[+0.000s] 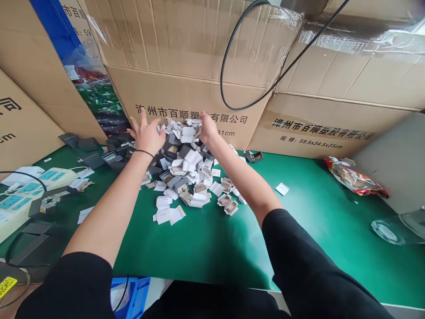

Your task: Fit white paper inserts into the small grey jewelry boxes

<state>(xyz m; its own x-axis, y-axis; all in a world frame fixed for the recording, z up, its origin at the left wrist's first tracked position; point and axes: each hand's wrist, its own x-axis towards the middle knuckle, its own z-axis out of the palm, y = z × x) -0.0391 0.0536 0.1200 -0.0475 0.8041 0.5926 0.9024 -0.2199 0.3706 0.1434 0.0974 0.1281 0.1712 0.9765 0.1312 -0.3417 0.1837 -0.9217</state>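
A heap of small white folded-paper pieces point(194, 157) and dark grey little boxes point(182, 188) lies on the green table point(212, 248) before me. My left hand point(148, 135) is at the heap's far left side, open, its fingers spread apart above the dark boxes. On the other side, my right hand point(208, 129) is held edge-on against the white pieces, open and cupped; some of its fingers are hidden. The heap's far part sits between both hands. Several paper pieces, such as an unfolded white one point(169, 215), lie loose at its near edge.
Large cardboard boxes point(186, 88) wall off the back. A black cable point(223, 75) loops down in front. Power strips point(36, 190) and dark boxes are at left. At right lie a red snack bag point(357, 177) and a clear glass point(396, 228). Below is a blue crate point(138, 297).
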